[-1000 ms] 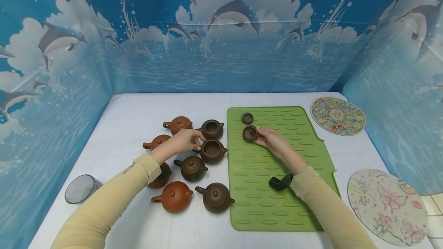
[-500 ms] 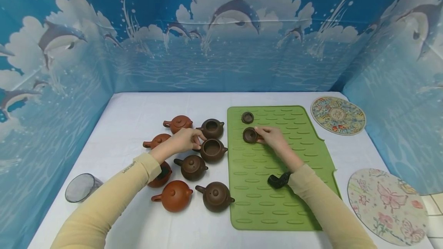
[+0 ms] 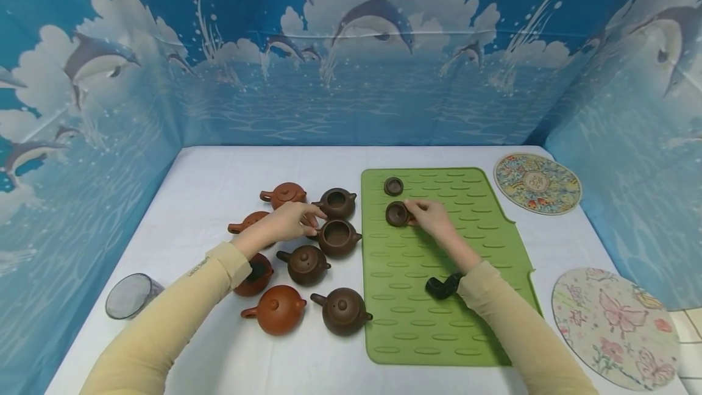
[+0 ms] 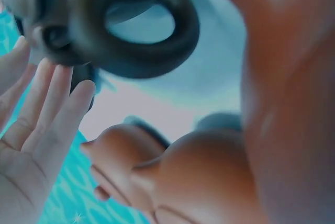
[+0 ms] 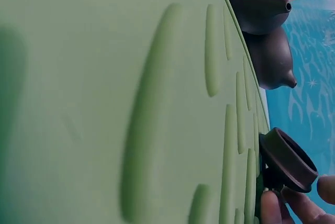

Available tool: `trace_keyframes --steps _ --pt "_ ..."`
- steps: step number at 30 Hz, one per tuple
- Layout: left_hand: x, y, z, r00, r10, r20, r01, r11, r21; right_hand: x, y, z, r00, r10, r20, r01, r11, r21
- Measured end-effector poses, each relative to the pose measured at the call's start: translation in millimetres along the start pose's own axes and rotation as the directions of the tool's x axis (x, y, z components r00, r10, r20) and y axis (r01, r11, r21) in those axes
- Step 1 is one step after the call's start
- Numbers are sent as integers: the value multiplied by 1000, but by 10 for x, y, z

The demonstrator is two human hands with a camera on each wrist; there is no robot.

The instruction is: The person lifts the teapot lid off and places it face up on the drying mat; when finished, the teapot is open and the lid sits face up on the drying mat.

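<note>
My right hand (image 3: 433, 221) pinches a dark brown teapot lid (image 3: 397, 214) by its edge, hollow side up, at the left part of the green mat (image 3: 455, 337). In the right wrist view the lid (image 5: 287, 161) tilts over the mat, with fingertips beneath and beside it. My left hand (image 3: 296, 220) is beside the handle of a lidless dark brown teapot (image 3: 337, 253). The left wrist view shows its fingers (image 4: 44, 103) fairly straight near the dark teapot (image 4: 141, 62). Another lidless dark teapot (image 3: 336, 214) stands just behind. A second lid (image 3: 393, 186) lies upturned on the mat.
Left of the mat stand lidded dark teapots (image 3: 342, 316) and several reddish-brown ones (image 3: 276, 313). A glass (image 3: 131, 297) lies at far left. A black curved object (image 3: 439, 288) shows by the right cuff. Round mats (image 3: 537, 183) lie at the right.
My left hand's fingers have loosened slightly beside the teapot handle. My right hand still holds the lid in nearly the same spot, its wrist shifted a little.
</note>
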State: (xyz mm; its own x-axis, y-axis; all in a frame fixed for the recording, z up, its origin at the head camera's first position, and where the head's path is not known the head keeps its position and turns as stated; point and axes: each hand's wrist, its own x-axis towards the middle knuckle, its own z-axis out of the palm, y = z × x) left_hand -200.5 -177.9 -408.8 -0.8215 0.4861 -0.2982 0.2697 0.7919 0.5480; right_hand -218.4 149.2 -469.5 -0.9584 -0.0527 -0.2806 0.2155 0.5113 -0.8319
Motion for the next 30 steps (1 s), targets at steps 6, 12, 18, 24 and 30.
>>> trace_keyframes --steps 6,12,18,24,30 --pt "-230 29 -122 998 42 -48 -43 999 -12 -39 -66 -78 998 -56 -17 54 994 -94" --pt "-536 -22 -152 996 1 -86 -7 998 -64 -191 -250 -75 981 -190 -34 182 970 -159" --pt "-778 -137 -67 990 -4 -138 -11 994 -107 -350 -484 96 955 -296 2 294 947 -128" --pt "-853 -242 92 986 2 -169 -20 995 -100 -469 -710 366 903 -392 175 409 910 -71" --pt "-833 -340 235 982 -1 -188 -17 995 -94 -494 -858 696 794 -491 359 533 846 -23"
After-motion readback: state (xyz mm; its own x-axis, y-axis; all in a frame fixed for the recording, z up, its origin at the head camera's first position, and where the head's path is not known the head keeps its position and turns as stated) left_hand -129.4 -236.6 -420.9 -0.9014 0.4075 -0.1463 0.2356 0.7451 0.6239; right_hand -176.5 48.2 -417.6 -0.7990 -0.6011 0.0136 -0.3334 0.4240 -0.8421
